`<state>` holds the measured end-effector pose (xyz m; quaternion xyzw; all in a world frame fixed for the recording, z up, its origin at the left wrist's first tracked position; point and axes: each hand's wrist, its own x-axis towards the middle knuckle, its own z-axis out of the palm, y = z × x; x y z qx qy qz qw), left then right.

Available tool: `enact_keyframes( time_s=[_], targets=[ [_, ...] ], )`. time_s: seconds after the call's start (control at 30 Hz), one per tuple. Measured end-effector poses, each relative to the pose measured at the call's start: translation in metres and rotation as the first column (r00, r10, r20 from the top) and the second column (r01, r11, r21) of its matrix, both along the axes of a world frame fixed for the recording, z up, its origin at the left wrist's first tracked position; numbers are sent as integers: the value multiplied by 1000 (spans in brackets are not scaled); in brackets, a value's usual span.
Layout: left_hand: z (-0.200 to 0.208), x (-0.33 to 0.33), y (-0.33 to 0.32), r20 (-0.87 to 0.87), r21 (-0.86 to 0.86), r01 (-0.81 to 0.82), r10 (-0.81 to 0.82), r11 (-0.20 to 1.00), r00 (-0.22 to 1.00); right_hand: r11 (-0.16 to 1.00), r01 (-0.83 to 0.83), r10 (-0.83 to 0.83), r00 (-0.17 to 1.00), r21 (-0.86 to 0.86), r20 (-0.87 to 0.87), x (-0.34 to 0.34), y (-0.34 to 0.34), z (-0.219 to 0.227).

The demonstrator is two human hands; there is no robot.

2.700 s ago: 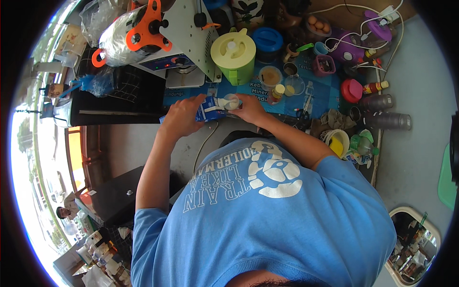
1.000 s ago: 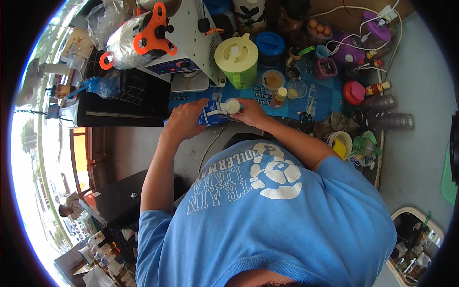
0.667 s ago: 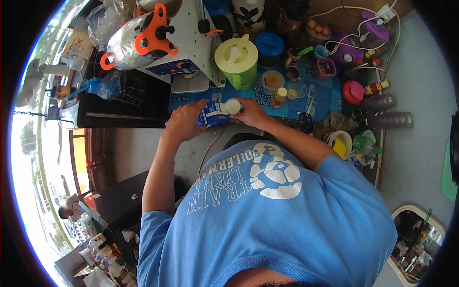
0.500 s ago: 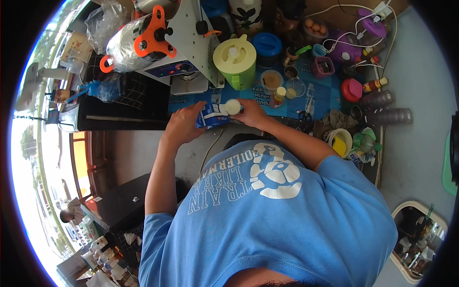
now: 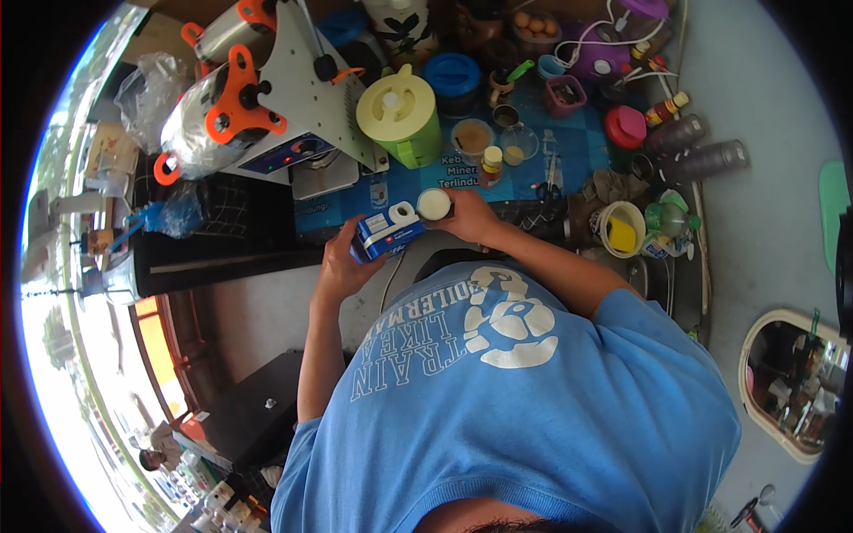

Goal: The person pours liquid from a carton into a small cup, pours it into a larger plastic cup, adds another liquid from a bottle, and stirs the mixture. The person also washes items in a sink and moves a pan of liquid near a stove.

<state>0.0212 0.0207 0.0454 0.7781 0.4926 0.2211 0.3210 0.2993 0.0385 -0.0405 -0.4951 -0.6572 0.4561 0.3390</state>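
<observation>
The left hand keeps its grip closed around the blue-and-white rectangular carton, now tipped more steeply toward the small white round cup held by the right hand, above the cluttered desk before the lime-green plastic jug.

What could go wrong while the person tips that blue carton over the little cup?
The blue carton is tilted in the left hand toward the small cup held by the right hand. Its mouth is narrow, so liquid might miss. Jars crowd the blue mat; an elbow might knock one.
</observation>
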Motion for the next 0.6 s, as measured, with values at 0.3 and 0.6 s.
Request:
enact_keyframes(
  time_s=[0.3,0.6],
  targets=[
    [-56,19,-17,231,-164,-75,112,984,966,957,288,-281,952,-41,118,76,-35,1],
    [-66,24,-19,201,-82,-106,120,991,972,866,497,-461,839,-60,289,162,-21,-11]
  ],
)
